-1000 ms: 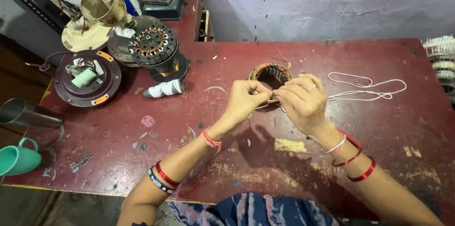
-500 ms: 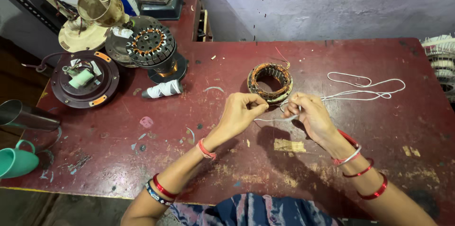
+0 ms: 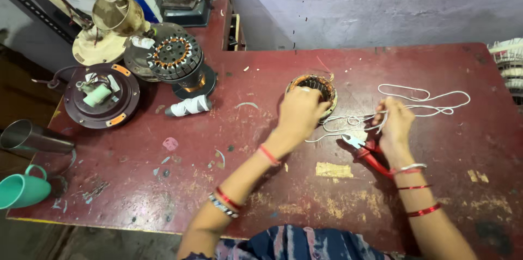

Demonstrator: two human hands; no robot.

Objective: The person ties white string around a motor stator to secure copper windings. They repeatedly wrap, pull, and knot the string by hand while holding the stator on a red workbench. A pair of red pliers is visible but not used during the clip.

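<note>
Red table point(image 3: 163, 194), left hand point(image 3: 301, 112) half-covering stator point(image 3: 318, 84), grip unclear; right hand point(image 3: 396, 124) pinching white cord point(image 3: 430, 96).

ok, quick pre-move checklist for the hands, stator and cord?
1. Left hand on the stator: ok, it rests on the near rim.
2. Right hand grips the white cord: ok.
3. Cord free of tangles: cannot tell, loops overlap beside the stator.
4. Red pliers within reach: ok, lying under the right hand.
5. Pliers in hand: not ok, they lie on the table.
</note>
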